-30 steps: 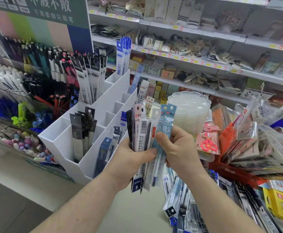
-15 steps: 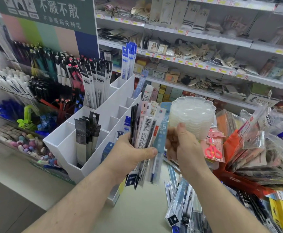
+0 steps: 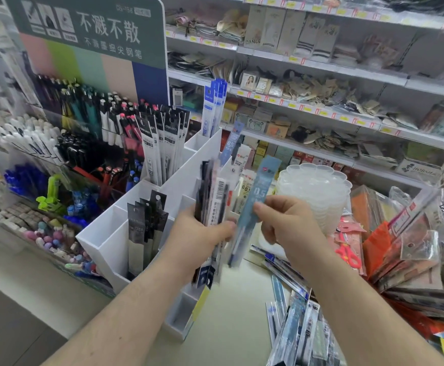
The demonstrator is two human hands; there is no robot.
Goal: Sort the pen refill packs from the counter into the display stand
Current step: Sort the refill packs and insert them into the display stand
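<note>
My left hand (image 3: 202, 236) grips a fanned bundle of pen refill packs (image 3: 214, 196) upright in front of the white display stand (image 3: 110, 233). My right hand (image 3: 287, 223) pinches one light-blue refill pack (image 3: 258, 196) marked 0.5, drawn a little to the right of the bundle. The stand's compartments hold black packs (image 3: 144, 220), white-and-black packs (image 3: 162, 143) and blue packs (image 3: 214, 107). More refill packs (image 3: 295, 331) lie scattered on the counter at the lower right.
A stack of clear plastic palettes (image 3: 318, 191) stands just behind my right hand. Bagged goods and red scissors (image 3: 347, 252) crowd the right side. Pen racks (image 3: 57, 143) fill the left, and store shelves (image 3: 321, 75) run behind.
My right hand has pulled the light-blue pack sideways out of the bundle, which my left hand has raised slightly. The view has shifted closer to the stand.
</note>
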